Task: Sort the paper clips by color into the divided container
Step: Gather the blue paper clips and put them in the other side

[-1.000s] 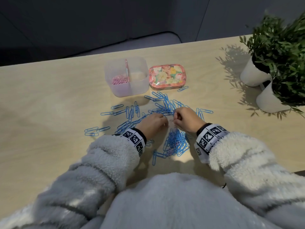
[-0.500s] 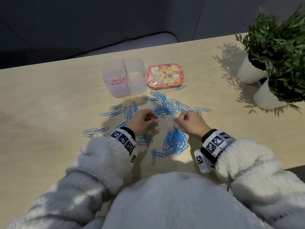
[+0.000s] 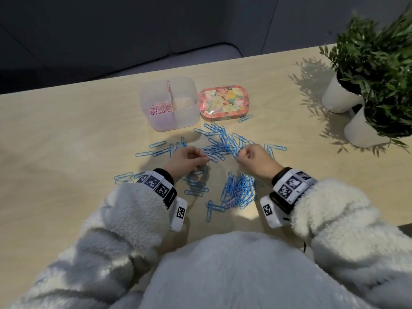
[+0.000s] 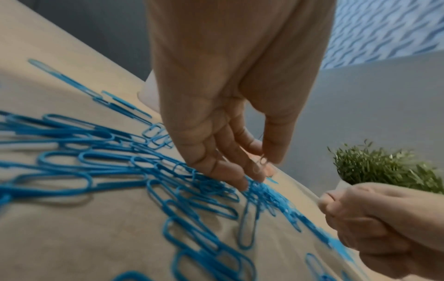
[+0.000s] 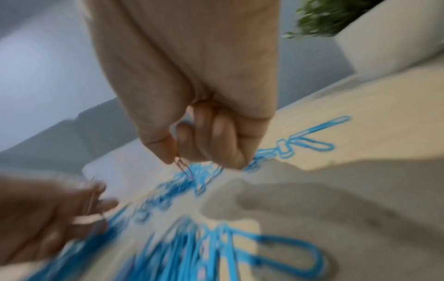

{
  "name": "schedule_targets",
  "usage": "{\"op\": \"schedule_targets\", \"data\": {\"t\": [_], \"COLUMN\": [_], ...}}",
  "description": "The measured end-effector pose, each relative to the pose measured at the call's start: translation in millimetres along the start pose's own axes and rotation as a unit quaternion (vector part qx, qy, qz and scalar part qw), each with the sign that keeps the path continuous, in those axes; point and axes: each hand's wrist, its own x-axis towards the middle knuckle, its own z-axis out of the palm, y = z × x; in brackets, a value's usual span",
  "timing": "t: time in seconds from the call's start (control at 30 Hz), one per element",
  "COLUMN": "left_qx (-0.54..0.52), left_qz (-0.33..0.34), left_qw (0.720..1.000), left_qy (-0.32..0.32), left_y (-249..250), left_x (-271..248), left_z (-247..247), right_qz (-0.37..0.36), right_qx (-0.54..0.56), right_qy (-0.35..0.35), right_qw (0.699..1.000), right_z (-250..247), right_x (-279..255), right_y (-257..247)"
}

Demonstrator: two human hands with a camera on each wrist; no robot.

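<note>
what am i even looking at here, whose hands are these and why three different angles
A person sorts paper clips with bare hands; there is no machine. One camera sits on the head, looking down at the table; one sits on each wrist, looking along the fingers. Blue clips lie scattered on the table. Pink clips already fill the left side of the clear box, beside a flowered tin and potted plants. The left hand and right hand each pinch a pale pinkish clip.

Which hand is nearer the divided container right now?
Left. The left hand sits just below the divided container, slightly to its right. The right hand is farther off, below the floral tin.
</note>
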Motion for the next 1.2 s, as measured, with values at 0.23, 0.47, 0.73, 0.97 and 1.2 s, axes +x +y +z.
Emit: {"op": "schedule_targets", "data": {"t": [0.23,0.47,0.73,0.97,1.2], "left_qx": [0.017,0.211,0.468,0.378,0.441], "left_qz": [0.033,-0.016,0.04,0.051,0.095], "left_qw": [0.999,0.971,0.88,0.924,0.891], "left_qy": [-0.038,-0.112,-0.069,0.007,0.052], "left_y": [10,11,-3,3,0], "left_x": [-4,-6,-14,-14,-14], "left_z": [22,57,59,25,25], "right_qz": [0.066,0.0,-0.102,-0.054,-0.081], "right_qx": [0.279,0.07,-0.239,-0.17,-0.261], "right_qy": [-0.013,-0.06,-0.09,0.041,0.008], "right_qw": [0.958,0.996,0.962,0.983,0.962], "right_z": [-32,-16,-18,-47,-22], "right_x": [-23,-25,-23,-12,-28], "right_y": [20,38,15,31,21]}}
